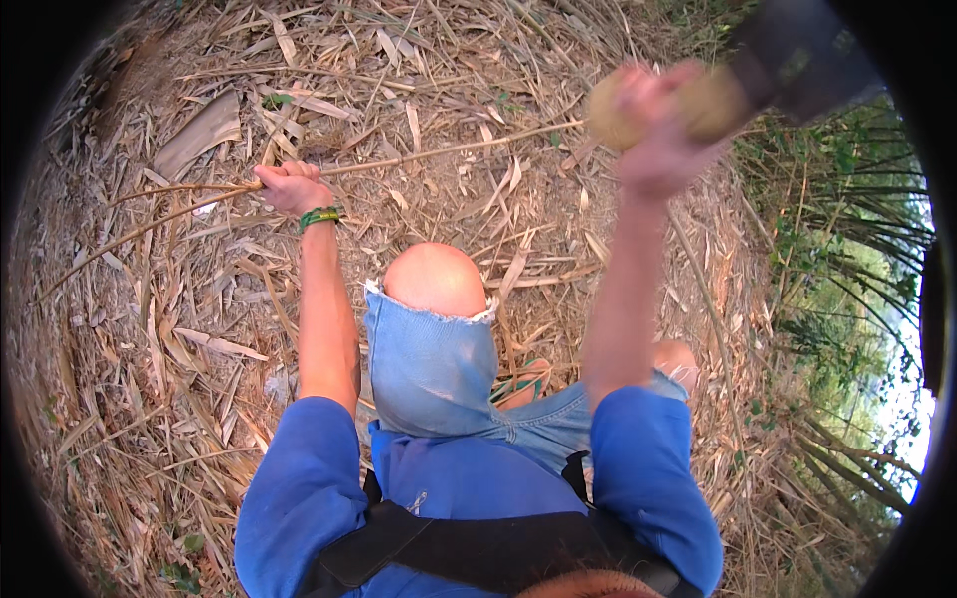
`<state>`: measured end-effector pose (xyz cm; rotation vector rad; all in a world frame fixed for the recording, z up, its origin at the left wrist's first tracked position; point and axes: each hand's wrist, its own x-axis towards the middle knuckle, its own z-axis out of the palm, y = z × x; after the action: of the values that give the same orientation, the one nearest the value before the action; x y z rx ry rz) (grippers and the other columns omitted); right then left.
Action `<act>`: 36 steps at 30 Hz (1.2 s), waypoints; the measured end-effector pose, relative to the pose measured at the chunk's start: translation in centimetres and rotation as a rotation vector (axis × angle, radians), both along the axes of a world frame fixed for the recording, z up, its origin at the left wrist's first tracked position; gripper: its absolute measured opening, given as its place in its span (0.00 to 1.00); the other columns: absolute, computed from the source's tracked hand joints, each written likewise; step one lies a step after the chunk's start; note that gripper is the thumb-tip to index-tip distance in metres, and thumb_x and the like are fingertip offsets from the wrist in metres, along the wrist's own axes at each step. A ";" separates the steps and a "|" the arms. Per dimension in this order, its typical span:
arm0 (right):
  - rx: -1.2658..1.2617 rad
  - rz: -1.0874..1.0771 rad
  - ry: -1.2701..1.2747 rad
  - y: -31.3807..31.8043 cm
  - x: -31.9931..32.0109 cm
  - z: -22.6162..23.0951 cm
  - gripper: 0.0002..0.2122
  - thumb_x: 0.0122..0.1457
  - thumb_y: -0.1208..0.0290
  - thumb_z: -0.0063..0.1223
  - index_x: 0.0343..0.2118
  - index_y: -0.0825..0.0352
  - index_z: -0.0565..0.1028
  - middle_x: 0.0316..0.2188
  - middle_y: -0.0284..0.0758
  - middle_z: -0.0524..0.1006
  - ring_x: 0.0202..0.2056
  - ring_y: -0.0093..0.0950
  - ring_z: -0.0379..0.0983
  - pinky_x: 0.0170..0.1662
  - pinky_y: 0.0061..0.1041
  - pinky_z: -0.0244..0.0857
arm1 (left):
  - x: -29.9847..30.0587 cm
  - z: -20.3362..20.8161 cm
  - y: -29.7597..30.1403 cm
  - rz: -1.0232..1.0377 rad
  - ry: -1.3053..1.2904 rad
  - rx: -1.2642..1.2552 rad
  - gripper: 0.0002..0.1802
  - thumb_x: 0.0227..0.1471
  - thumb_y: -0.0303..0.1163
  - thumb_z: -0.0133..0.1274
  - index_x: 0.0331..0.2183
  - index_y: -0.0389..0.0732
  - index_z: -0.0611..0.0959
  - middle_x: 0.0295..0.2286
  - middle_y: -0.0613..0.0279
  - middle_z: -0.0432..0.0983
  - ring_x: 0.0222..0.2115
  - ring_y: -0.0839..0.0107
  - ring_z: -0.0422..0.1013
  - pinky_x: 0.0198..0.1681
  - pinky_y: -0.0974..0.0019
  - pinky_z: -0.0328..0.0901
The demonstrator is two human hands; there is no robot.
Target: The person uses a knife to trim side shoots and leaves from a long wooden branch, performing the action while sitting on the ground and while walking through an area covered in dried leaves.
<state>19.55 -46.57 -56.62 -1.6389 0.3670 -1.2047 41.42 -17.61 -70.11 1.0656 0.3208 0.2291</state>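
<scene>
My left fingers [281,177] close round a thin stick [439,156], likely light and bendy, best held near its fork [247,187]. My right fingers [648,92] wrap the handle [716,106] of a blurry, probably heavy tool [797,62].

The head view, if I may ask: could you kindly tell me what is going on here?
The person's left hand grips a thin, branching stem over dry leaf litter. The right hand holds a tool by its yellowish handle; the tool's dark end is blurred, so its kind is unclear.
</scene>
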 end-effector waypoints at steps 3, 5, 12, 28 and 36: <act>0.187 -0.083 0.833 8.9 -7.9 -24.6 0.18 0.52 0.70 0.57 0.45 0.74 0.74 0.31 0.35 0.79 0.32 0.23 0.76 0.35 0.24 0.70 | -0.7 0.1 -1.1 -0.022 0.055 0.021 0.30 0.64 0.47 0.39 0.12 0.50 0.53 0.07 0.72 0.47 0.08 0.78 0.43 0.12 0.68 0.43; 0.545 0.055 1.343 10.0 -15.4 -31.1 0.15 0.46 0.74 0.57 0.37 0.76 0.77 0.18 0.36 0.76 0.19 0.26 0.74 0.24 0.29 0.68 | -3.7 -0.1 -6.8 -0.103 0.201 0.087 0.30 0.64 0.46 0.42 0.12 0.51 0.55 0.07 0.73 0.48 0.08 0.78 0.45 0.11 0.68 0.44; 0.693 0.157 1.130 7.3 -10.0 -16.3 0.09 0.49 0.70 0.57 0.31 0.70 0.75 0.21 0.34 0.76 0.18 0.25 0.71 0.22 0.31 0.64 | -2.8 -0.2 -5.2 -0.202 0.037 0.072 0.31 0.62 0.45 0.48 0.11 0.51 0.56 0.07 0.73 0.53 0.08 0.79 0.47 0.11 0.68 0.45; 0.983 0.241 1.337 11.8 -15.4 -21.7 0.29 0.45 0.68 0.59 0.49 0.82 0.70 0.37 0.50 0.77 0.38 0.39 0.76 0.39 0.39 0.71 | -0.7 1.6 -7.0 -0.222 -0.071 0.275 0.31 0.62 0.48 0.46 0.11 0.48 0.59 0.08 0.69 0.57 0.08 0.76 0.53 0.12 0.67 0.52; 0.407 -0.164 0.725 0.3 -7.7 -9.4 0.09 0.45 0.67 0.58 0.21 0.68 0.74 0.15 0.35 0.73 0.17 0.27 0.70 0.23 0.27 0.64 | -1.0 4.5 -5.6 -0.228 -0.057 0.369 0.31 0.62 0.49 0.47 0.11 0.48 0.63 0.08 0.69 0.59 0.10 0.76 0.54 0.15 0.66 0.51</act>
<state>11.82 -46.23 -65.98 -1.6487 1.1378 -0.5488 40.42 -23.25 -65.65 1.4459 0.1034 0.1149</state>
